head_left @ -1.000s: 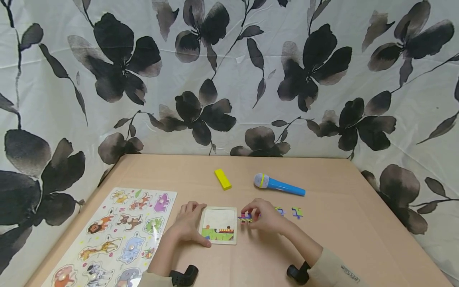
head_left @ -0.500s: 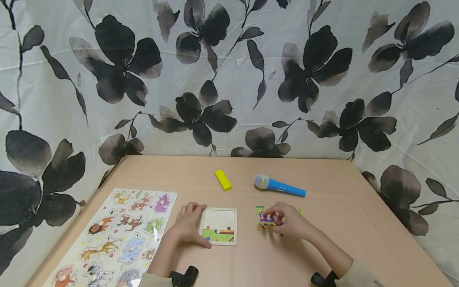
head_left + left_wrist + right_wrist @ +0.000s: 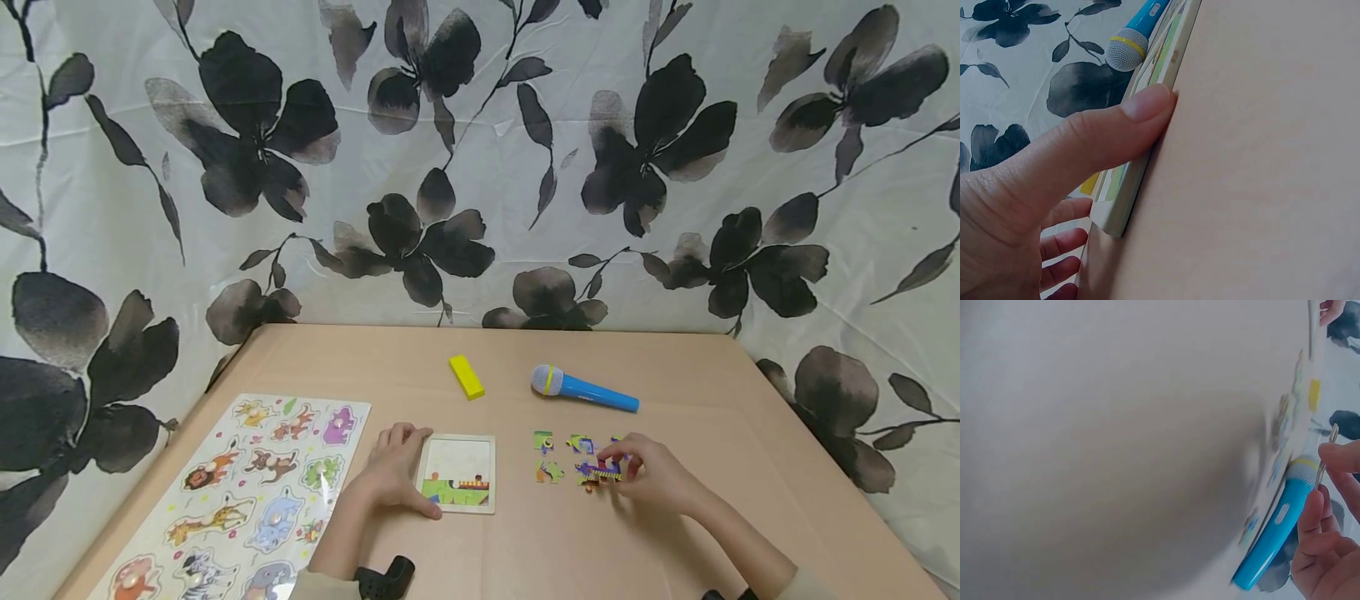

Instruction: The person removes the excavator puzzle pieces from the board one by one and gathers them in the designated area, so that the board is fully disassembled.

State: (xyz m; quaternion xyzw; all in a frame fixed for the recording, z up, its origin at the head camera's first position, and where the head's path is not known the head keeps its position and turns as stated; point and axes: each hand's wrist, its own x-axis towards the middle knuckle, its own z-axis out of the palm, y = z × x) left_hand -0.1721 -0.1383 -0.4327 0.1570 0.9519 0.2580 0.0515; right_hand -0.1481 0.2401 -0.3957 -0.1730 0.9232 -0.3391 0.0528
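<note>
My left hand (image 3: 397,468) braces the small framed jigsaw tray (image 3: 457,451) at its left side, thumb on the near edge and fingers round the far corner. Green pieces with a train picture fill the tray's lower part; its upper part is bare. In the left wrist view, the thumb (image 3: 1104,134) presses against the tray's pale rim. My right hand (image 3: 648,473) pinches a purple and striped puzzle piece (image 3: 600,472) between thumb and fingers, above the table beside other pieces. The right wrist view shows that held piece (image 3: 1329,456) edge-on.
Loose puzzle pieces (image 3: 549,472) lie right of the tray, some partly covered by my right hand. Behind them are a blue toy microphone (image 3: 596,390) and a yellow block (image 3: 467,377). A large animal puzzle board (image 3: 247,492) occupies the left side. A floral cloth (image 3: 525,167) hangs behind the table.
My right hand has carried the puzzle piece rightward from beside the tray, over the loose pieces, uncovering two on the left. My left hand and the tray have stayed put.
</note>
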